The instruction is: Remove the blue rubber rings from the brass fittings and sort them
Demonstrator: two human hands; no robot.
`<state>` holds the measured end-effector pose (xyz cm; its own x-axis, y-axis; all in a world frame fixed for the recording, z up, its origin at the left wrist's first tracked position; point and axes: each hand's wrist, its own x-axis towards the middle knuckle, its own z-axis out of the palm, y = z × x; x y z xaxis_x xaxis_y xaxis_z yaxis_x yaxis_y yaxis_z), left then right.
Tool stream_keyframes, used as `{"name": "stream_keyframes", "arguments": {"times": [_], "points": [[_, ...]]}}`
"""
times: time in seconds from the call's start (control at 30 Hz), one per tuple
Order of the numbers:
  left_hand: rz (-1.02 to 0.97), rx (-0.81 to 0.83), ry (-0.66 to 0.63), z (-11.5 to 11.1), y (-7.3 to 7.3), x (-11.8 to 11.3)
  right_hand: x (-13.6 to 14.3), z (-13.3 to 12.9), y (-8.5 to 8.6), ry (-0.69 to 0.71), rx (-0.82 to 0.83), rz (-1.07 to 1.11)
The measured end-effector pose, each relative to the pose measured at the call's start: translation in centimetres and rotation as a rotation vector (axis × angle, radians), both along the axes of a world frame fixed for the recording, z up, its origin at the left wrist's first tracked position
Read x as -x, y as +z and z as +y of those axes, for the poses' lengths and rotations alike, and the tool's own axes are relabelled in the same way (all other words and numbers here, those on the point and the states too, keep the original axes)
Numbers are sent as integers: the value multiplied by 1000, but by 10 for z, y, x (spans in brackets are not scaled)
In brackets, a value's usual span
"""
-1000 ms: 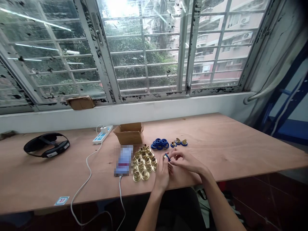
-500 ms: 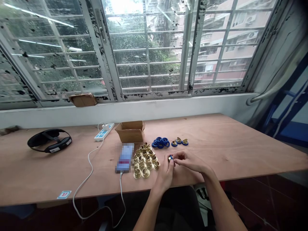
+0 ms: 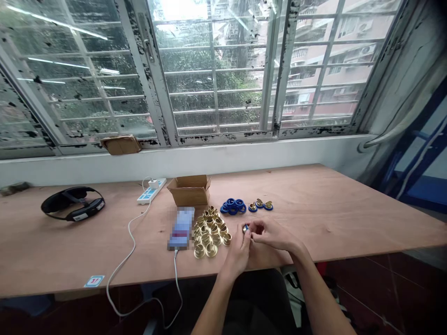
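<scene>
The head view looks forward and down over the table [image 3: 331,200] toward windows [image 3: 223,88].

Well to the left of the fingers [image 3: 259,237], near the front edge of the table [image 3: 70,260], a blue-bordered sticker [image 3: 94,281] bears red digits, seemingly "31", the first unclear. Also left of them, the headset's [image 3: 91,207] white label [image 3: 81,217] and the blurred phone [image 3: 181,229] are unreadable.

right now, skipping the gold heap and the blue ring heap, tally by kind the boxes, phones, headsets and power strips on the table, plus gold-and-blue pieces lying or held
Lying gold-and-blue pieces: 3
Held gold-and-blue piece: 1
Box: 1
Phone: 1
Headset: 1
Power strip: 1
Total: 8
</scene>
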<state>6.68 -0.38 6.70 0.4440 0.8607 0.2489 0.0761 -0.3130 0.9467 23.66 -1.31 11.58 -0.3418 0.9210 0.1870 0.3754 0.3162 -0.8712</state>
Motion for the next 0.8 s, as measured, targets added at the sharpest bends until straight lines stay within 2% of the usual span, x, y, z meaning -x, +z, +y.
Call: {"name": "stream_keyframes", "arguments": {"times": [0.23,0.47,0.8], "points": [[9,-9,-54,2,-4,1,-1,0,-2,-8,-19,-51],[-18,-1,-107,0,-3,2,-4,-5,6,4,-31,-57],[-18,-42,-84,3,-3,2,-5,-4,1,-3,-47,-123]]}}
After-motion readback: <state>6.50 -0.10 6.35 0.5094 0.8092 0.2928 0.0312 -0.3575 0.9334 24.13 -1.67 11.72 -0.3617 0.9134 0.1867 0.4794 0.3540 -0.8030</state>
